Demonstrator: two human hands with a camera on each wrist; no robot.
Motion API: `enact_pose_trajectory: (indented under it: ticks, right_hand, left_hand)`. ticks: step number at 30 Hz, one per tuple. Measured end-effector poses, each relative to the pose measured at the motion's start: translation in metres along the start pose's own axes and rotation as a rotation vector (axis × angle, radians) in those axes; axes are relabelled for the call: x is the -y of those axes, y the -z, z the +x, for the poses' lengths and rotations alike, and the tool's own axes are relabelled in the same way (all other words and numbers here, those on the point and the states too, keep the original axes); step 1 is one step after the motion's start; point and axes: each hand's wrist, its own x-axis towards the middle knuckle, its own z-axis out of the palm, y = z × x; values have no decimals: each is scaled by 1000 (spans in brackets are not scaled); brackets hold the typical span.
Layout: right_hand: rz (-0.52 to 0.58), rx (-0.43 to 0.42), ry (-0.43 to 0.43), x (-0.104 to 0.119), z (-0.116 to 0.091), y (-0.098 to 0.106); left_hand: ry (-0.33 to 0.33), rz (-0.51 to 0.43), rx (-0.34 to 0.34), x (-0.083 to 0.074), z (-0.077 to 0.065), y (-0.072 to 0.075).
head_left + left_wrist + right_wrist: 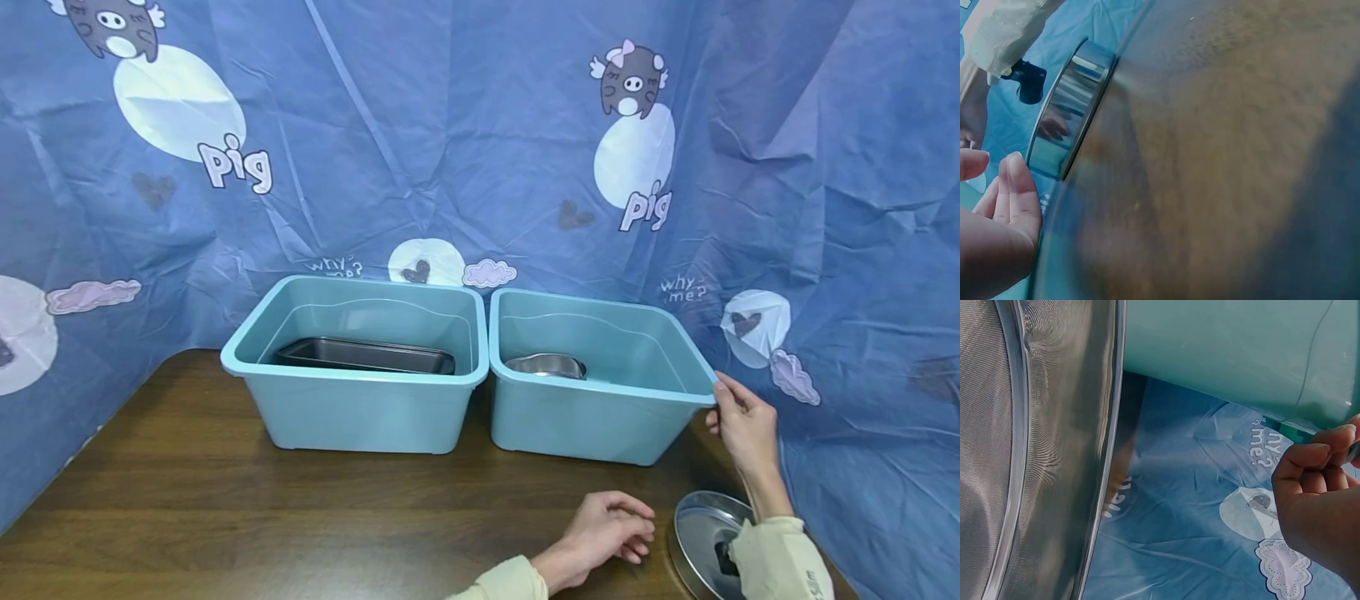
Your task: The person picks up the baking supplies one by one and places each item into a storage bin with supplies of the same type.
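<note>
My right hand (pixel 746 425) pinches the right front corner of the rim of the right teal bin (pixel 585 421), thumb and fingers at its edge. In the right wrist view its curled fingers (pixel 1316 465) meet that bin's edge. Inside the bin sits a silver metal pan (pixel 551 365), partly hidden by the front wall. My left hand (pixel 603 533) is over the table with loosely bent fingers, holding nothing. Near it, partly under the right forearm, lies a round metal sieve (pixel 693 533); its mesh shows close up in the right wrist view.
Beside the right bin stands a second teal bin (pixel 360 412) with a dark loaf pan (pixel 367 356) inside. Both are at the back of the brown wooden table (pixel 300 517). A blue cloth (pixel 465 125) printed with pigs hangs behind and at the sides.
</note>
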Motion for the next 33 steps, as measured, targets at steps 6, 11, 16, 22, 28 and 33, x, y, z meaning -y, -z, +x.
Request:
enact_pose_trajectory:
  ticks: [6,11,16,22,28,33]
  right_hand:
    - [23,4,-14,0,2,-1]
    - [24,8,-11,-1,1,-1]
    - [22,10,1,-1,0,-1]
    - [24,6,11,-1,-1,0]
    - [10,14,-4,-1,0,1]
    - [11,13,-14,-1,2,0]
  left_hand:
    - [-20,-34,12,7,1,-8]
    - [-14,-47,22,11,2,-13]
    - [-12,-44,17,14,1,-15]
    - [-9,-43,23,16,4,-19]
    - [27,-45,30,17,7,-22]
    - [16,-37,45,17,9,-22]
